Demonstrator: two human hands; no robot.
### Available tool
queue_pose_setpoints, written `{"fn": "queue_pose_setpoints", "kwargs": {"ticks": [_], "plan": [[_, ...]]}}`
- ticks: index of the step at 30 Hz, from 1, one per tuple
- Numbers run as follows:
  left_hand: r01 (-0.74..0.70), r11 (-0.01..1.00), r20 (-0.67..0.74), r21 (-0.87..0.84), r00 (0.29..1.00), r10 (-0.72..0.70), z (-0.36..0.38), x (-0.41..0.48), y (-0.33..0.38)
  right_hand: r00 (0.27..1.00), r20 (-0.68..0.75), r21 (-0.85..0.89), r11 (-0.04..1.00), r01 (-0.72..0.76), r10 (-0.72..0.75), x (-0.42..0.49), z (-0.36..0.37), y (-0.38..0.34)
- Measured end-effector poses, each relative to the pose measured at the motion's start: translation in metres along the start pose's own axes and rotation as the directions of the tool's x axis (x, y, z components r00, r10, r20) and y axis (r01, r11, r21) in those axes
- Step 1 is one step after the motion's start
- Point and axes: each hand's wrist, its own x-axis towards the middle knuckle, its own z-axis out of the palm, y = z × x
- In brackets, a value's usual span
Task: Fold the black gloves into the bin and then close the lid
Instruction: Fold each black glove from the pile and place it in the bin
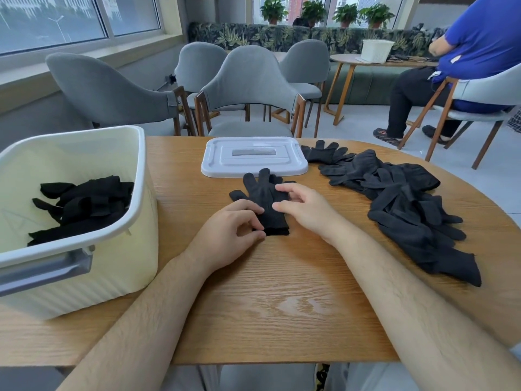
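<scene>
Right now a black glove [263, 197] lies flat on the wooden bench [282, 292], just before the person, cuff toward them and fingers pointing away, with the fingertips reaching the near edge of the lid [253, 159]. The left hand [234, 231] has its grip closed on the glove's cuff end, thumb and forefinger pinching the left edge. The right hand [306, 211] has no grip on anything: its lightly bent fingers rest on top of the glove's right side. The white lid lies flat and well apart from the cream bin [135, 249], which stands open at the left edge of the bench with folded gloves [84, 203] inside. A loose heap of gloves [400, 198] sprawls along the right side of the bench. Grey chairs [248, 80] stand beyond the far edge.
</scene>
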Motion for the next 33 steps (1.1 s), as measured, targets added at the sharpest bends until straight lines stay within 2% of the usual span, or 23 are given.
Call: {"fn": "queue_pose_setpoints", "kwargs": {"ticks": [4,7,8,10,12,13,15,16,19,23,25,28,30,33], "plan": [[0.023,0.999,0.020,-0.034,1.000,-0.022,0.000,0.000,-0.001,0.999,-0.036,0.023,1.000,0.009,-0.008,0.009,0.006,-0.003],[0.018,1.000,0.018,-0.015,1.000,-0.018,-0.001,0.000,-0.001,0.985,-0.173,0.085,0.996,-0.011,0.026,0.016,0.009,0.003],[0.013,1.000,0.013,-0.008,1.000,-0.012,-0.002,0.000,0.000,0.972,-0.231,0.057,0.998,-0.026,0.038,0.019,0.010,0.005],[0.008,1.000,0.016,0.002,1.000,-0.008,-0.002,0.000,0.001,0.945,-0.327,-0.116,0.990,-0.075,0.033,0.020,0.012,0.013],[0.006,1.000,0.015,0.005,1.000,-0.006,-0.002,0.000,0.001,0.926,-0.370,-0.343,0.937,-0.064,-0.071,0.018,0.012,0.015],[0.001,1.000,0.015,0.008,1.000,-0.001,-0.002,0.000,0.001,0.920,-0.354,-0.444,0.896,-0.006,-0.169,0.016,0.011,0.013],[-0.010,1.000,0.013,0.015,1.000,0.010,-0.003,0.001,0.000,0.926,-0.207,-0.593,0.793,0.138,-0.316,0.017,0.009,0.010],[-0.012,1.000,0.013,0.017,1.000,0.012,-0.003,0.000,0.000,0.942,-0.100,-0.630,0.753,0.190,-0.322,0.018,0.010,0.010],[-0.004,1.000,0.013,0.001,1.000,0.004,-0.002,0.000,0.000,0.967,0.155,-0.674,0.694,0.252,-0.200,0.026,0.012,0.015],[0.006,0.999,0.015,-0.037,1.000,-0.006,0.000,-0.001,-0.001,0.939,0.274,-0.641,0.689,0.339,-0.207,0.036,0.006,0.013],[0.007,0.999,0.011,-0.042,1.000,-0.007,-0.001,-0.001,-0.001,0.934,0.241,-0.605,0.711,0.357,-0.264,0.039,0.005,0.013],[-0.020,0.999,-0.003,-0.047,1.000,0.020,-0.001,0.000,-0.001,0.931,0.062,-0.628,0.711,0.317,-0.360,0.045,0.010,0.013],[-0.034,0.998,0.001,-0.050,0.999,0.034,-0.002,0.001,0.000,0.948,-0.043,-0.647,0.732,0.213,-0.314,0.052,0.016,0.003],[-0.040,0.996,0.005,-0.076,0.999,0.041,-0.002,0.001,0.000,0.976,-0.098,-0.662,0.745,0.082,-0.194,0.064,0.029,-0.016]]}}
